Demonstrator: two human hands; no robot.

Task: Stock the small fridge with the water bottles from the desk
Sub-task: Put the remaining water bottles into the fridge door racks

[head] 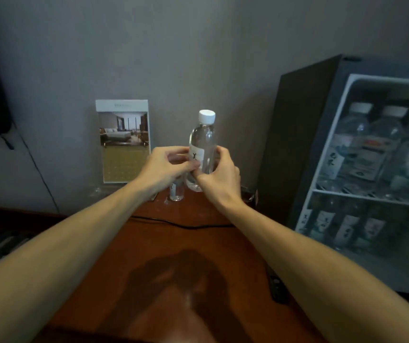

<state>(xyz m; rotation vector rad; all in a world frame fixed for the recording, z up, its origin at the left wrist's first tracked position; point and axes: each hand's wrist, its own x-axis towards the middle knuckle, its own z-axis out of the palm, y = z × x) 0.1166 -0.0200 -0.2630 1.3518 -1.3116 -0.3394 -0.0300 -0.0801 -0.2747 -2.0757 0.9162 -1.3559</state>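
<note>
The bottle (203, 149) was clear with a white cap (206, 116) and a white, black-lettered label. The table (163, 243) was reddish-brown. The fridge (304, 144) was black-cased, with a pale grey wall (198, 45) behind it.

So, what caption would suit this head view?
Both hands hold a water bottle beside the stocked fridge.

Both bare forearms reach forward, converging toward twelve o'clock. The left hand (167, 164) comes in from seven o'clock, fingers curled, thumb and fingertips pinching. The right hand (219, 173) comes in from five o'clock, fingers wrapped in a grip, touching the left.
</note>
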